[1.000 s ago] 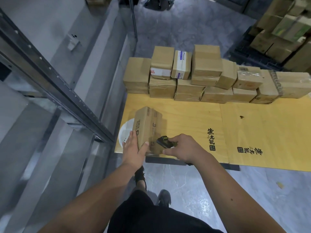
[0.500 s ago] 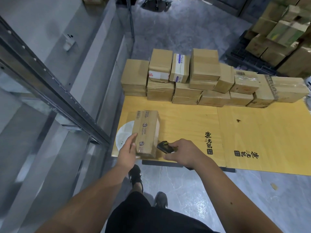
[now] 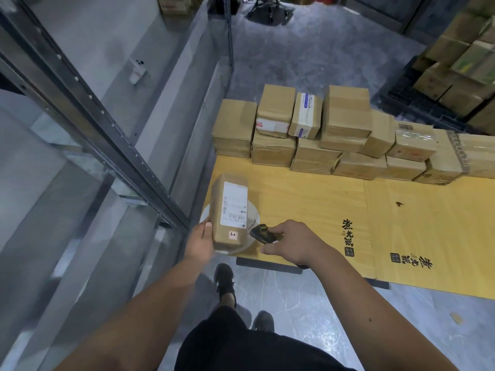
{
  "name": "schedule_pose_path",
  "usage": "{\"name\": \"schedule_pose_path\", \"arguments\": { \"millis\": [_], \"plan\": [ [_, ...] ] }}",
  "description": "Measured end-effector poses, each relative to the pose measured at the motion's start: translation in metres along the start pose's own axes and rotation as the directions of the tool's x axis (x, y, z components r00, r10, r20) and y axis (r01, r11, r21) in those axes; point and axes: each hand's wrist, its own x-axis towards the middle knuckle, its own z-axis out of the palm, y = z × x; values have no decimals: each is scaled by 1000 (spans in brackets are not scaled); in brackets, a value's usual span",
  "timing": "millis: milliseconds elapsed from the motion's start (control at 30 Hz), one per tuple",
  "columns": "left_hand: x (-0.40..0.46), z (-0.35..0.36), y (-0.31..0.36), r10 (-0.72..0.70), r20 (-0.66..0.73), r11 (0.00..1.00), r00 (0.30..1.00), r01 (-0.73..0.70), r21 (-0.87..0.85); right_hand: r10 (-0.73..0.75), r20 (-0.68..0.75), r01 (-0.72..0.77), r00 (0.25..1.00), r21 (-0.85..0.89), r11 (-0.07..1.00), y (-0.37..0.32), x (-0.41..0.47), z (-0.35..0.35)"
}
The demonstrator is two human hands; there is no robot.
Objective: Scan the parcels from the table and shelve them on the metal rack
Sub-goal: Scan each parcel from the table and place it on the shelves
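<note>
The parcel (image 3: pixel 231 212) sat left of centre in the frame, tilted up over the near left corner of the table (image 3: pixel 308 199), its white label (image 3: pixel 233 203) facing the camera. The left hand (image 3: pixel 201 241) gripped its lower left edge, fingers curled behind it. The right hand (image 3: pixel 288 243) was closed around the scanner (image 3: pixel 263 233), whose nose pointed at the parcel from just beside its lower right corner. A white disc (image 3: pixel 251 236) lay beneath the parcel. The step in hand appeared to be scanning. The next move would call for carrying the parcel to the rack (image 3: pixel 88 103) in the left of the frame. The stack (image 3: pixel 321 135) waited at the table's far edge.
</note>
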Motion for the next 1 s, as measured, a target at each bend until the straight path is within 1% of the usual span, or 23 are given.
{"name": "schedule_pose_path", "arguments": {
  "millis": [100, 200, 267, 333, 367, 400, 467, 567, 667, 733, 833, 900, 1000],
  "plan": [
    [6, -9, -13, -56, 1, 998, 998, 56, 1, -13, 1, 13, 1000, 7, 1000, -3, 1, 1],
    [8, -15, -19, -68, 16, 996, 998, 67, 57, -9, -2, 9, 1000, 39, 999, -3, 1, 5],
    [3, -13, -12, -49, 31, 998, 998, 47, 40, -12, 3, 12, 1000, 29, 999, -3, 1, 6],
    [-1, -9, -3, -6, 17, 1000, 1000, 5, 31, -14, 12, 13, 1000, 19, 1000, -3, 1, 5],
    [-3, -5, 1, 24, 20, 998, 1000, -25, 62, -14, 13, 14, 1000, 16, 1000, -3, 1, 5],
    [-5, -2, 7, 57, 34, 989, 998, -61, 134, -14, 11, 13, 1000, 12, 1000, -3, 0, 3],
    [-9, 6, 18, 149, 57, 936, 987, -159, 314, -9, 3, 9, 1000, 7, 1000, -1, -1, 0],
    [-6, 14, 37, 263, 49, 804, 964, -247, 541, 8, -10, -8, 1000, 9, 1000, 4, -5, -5],
    [7, 19, 52, 273, 110, 643, 956, -267, 718, 26, -18, -26, 999, 26, 999, 10, -8, -8],
    [18, 21, 62, 256, 154, 604, 954, -282, 746, 41, -25, -40, 999, 49, 998, 13, -9, -9],
    [31, 22, 73, 190, 210, 614, 959, -283, 737, 57, -23, -56, 998, 66, 996, 14, -12, -9],
    [33, 25, 84, 175, 198, 634, 964, -264, 726, 60, -28, -57, 998, 89, 994, 15, -14, -10],
    [31, 26, 96, 206, 142, 642, 968, -243, 727, 48, -39, -44, 998, 109, 993, 17, -14, -13]
  ]
}}
